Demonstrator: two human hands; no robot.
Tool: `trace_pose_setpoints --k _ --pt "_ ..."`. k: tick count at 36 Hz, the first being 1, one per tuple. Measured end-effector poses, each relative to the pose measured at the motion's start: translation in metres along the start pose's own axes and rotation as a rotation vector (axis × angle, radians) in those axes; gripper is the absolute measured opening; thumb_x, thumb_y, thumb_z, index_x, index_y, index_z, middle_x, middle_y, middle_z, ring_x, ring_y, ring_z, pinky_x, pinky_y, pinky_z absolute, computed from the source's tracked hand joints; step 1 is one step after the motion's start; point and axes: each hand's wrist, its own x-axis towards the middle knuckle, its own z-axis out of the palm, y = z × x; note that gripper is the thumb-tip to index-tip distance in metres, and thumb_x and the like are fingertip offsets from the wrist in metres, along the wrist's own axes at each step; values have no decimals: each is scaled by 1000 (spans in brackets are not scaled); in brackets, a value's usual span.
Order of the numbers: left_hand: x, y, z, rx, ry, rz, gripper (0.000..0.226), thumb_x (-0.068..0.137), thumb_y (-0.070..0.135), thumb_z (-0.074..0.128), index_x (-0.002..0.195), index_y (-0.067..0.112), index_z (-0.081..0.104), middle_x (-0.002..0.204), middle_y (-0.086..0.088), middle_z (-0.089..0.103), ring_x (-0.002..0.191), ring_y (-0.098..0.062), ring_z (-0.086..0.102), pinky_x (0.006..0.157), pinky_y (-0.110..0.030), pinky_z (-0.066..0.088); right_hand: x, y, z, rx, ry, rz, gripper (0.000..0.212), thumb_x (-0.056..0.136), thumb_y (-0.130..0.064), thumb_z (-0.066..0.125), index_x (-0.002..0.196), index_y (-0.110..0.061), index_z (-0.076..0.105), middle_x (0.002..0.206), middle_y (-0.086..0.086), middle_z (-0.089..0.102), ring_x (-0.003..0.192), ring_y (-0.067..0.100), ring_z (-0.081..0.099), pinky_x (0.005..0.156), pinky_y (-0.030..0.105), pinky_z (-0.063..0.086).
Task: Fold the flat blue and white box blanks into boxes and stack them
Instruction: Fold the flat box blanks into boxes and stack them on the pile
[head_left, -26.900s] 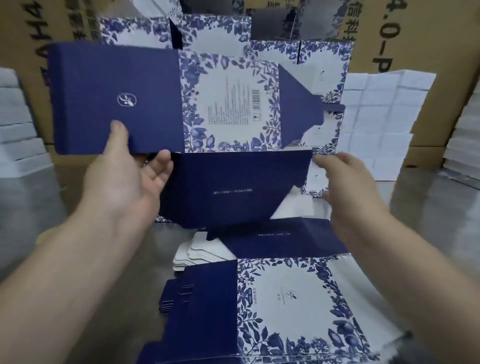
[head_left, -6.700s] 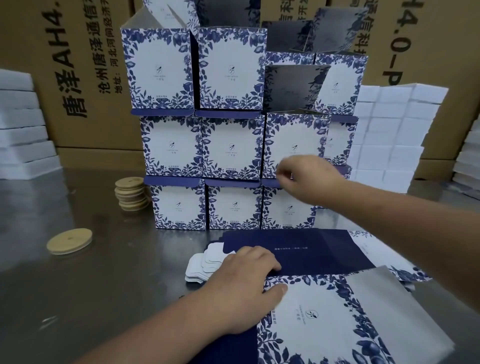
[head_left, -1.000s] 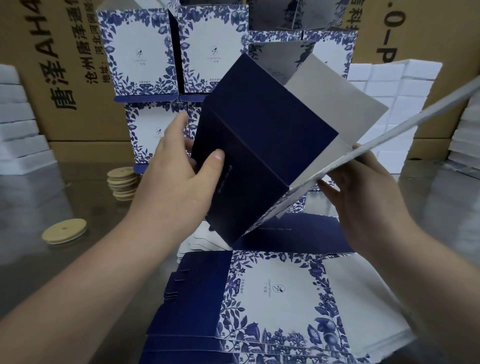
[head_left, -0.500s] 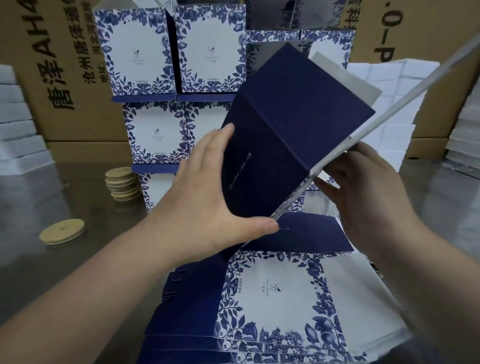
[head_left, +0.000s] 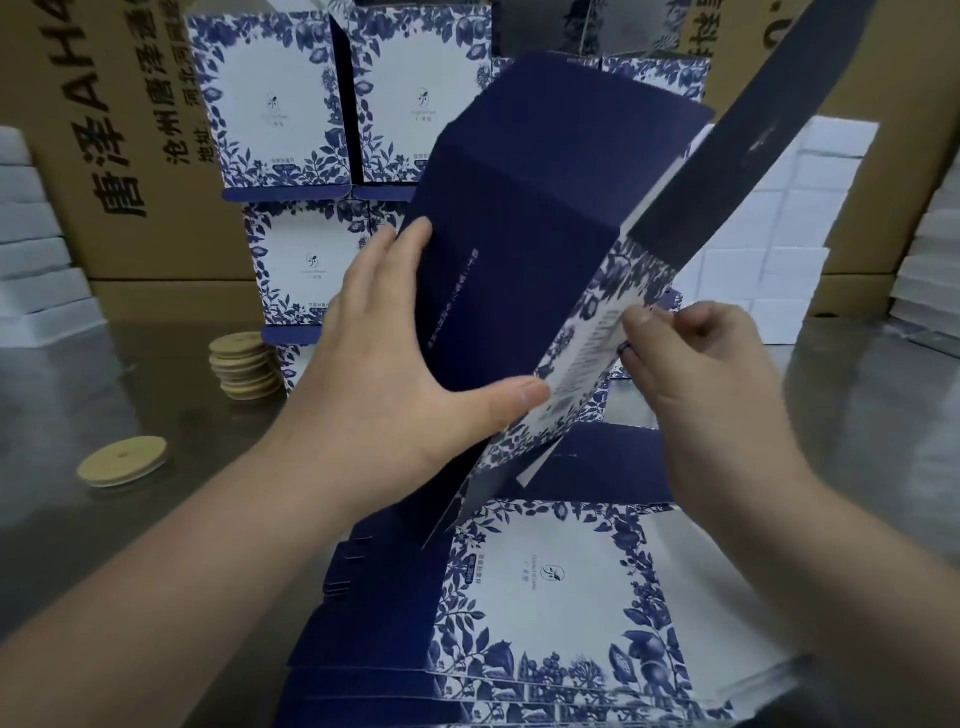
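Two hands hold one blank (head_left: 530, 218) in the air, above the pile (head_left: 545, 597) of flat blanks and in front of the stack (head_left: 280, 119) of finished boxes. Your left hand (head_left: 395, 374) spans the navy panel, fingers spread along its far edge and thumb hooked under the near corner. Your right hand (head_left: 696, 374) pinches the floral panel's edge between thumb and curled fingers.

The blank is half opened, with a long flap (head_left: 727, 171) sticking up to the right. That flap looks like your main risk: it is free and reaches wide, so turning the blank toward the stack could clip the upper boxes, which look light enough to topple.

A skewed fold is the second risk. Your right pinch grips one spot, so pushing hard there could buckle the panel off its score. Squeezing with the left thumb could dent that corner.
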Motion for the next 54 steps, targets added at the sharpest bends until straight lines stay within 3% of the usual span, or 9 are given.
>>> trace_pose_setpoints --k 4,8,21,26,36,40,44,49,54 --pt "1 1 -3 19 14 -33 118 41 84 46 144 41 8 153 18 13 140 -9 18 113 -43 25 -12 5 4 -150 -137 -46 44 55 -60 68 82 -31 50 82 -24 66 74 -8 60 70 12 45" --pt "0 3 -5 36 22 -54 119 43 84 49 145 39 10 154 15 16 140 -10 19 113 -43 25 -20 5 9 -134 -260 30 65 44 -64 71 96 -35 45 103 -6 69 90 10 69 86 36 51" --pt "-5 10 0 -1 -61 -43 114 44 84 45 144 40 10 151 17 24 138 -8 27 111 -44 29 -26 -5 10 59 -188 165 106 40 -68 74 131 -34 31 72 -46 56 74 -21 59 65 15 41" --pt "-7 11 3 4 -35 -20 113 45 84 44 144 39 13 151 14 24 138 -9 26 111 -43 29 -27 -7 13 70 -229 154 121 38 -65 74 145 -40 22 107 -40 56 101 -12 57 81 21 47" --pt "-10 12 6 26 2 22 110 46 84 42 142 39 14 148 18 25 135 -5 28 110 -42 30 -26 -6 12 112 -266 180 89 54 -51 72 136 -39 37 106 -30 64 90 -12 62 58 8 49" --pt "-5 8 1 -23 5 25 99 52 80 39 140 42 18 138 26 32 131 -7 35 109 -39 31 -18 -9 9 136 -217 278 93 45 -58 78 130 -38 46 108 -24 66 102 7 64 77 28 46" --pt "5 2 -12 -212 49 1 74 61 75 39 129 46 38 109 41 44 105 18 46 90 -12 40 -6 -17 1 170 -141 402 66 37 -61 70 98 -39 61 71 -21 68 97 18 64 82 39 49" --pt "49 -18 -33 -357 -26 -179 33 86 50 38 100 31 61 104 12 62 104 -7 57 86 -20 39 7 -24 -13 184 -133 539 46 70 -60 64 106 -31 66 80 -9 72 90 25 67 83 42 50" --pt "45 -30 -40 -404 -84 -65 25 76 19 40 74 28 63 69 19 68 83 -4 60 86 -20 43 14 -35 -22 245 -102 610 52 75 -59 62 116 -26 63 112 1 65 95 29 67 74 41 53"
